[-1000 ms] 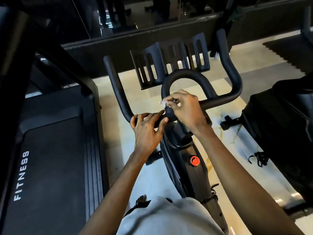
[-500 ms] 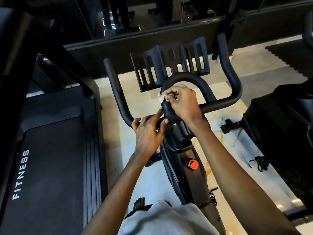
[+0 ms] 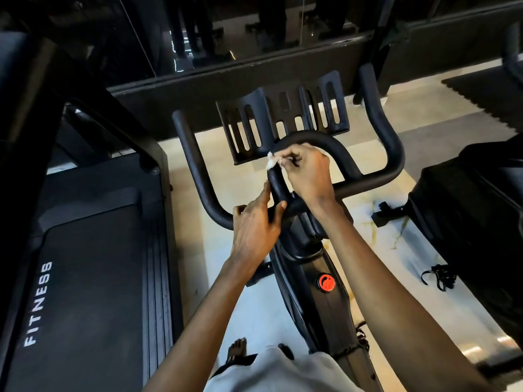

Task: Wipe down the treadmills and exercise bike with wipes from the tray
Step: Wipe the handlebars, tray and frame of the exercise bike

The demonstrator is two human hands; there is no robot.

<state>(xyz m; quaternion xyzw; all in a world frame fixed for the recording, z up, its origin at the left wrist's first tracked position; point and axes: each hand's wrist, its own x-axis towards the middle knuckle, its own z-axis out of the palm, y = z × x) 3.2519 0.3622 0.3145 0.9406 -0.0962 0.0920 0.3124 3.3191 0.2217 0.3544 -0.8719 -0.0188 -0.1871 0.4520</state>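
A black exercise bike [image 3: 325, 306] stands in front of me, its handlebars [image 3: 198, 176] spreading left and right around a central loop. My right hand [image 3: 308, 174] pinches a small crumpled white wipe [image 3: 272, 161] against the left side of that loop. My left hand [image 3: 254, 230] grips the crossbar just below, fingers curled round it. A red knob [image 3: 326, 283] sits on the frame. The tray of wipes is out of view.
A treadmill [image 3: 90, 278] marked FITNESS runs along my left, its upright [image 3: 119, 131] rising close to the left handlebar. Another dark machine [image 3: 475, 222] stands at the right, a pedal strap [image 3: 438, 277] beside it. A slotted black holder [image 3: 283, 120] sits ahead of the bars, with pale marble floor [image 3: 376, 250] below.
My right hand has slid the wipe up the left side of the centre loop, away from me. My left hand keeps its grip on the crossbar.
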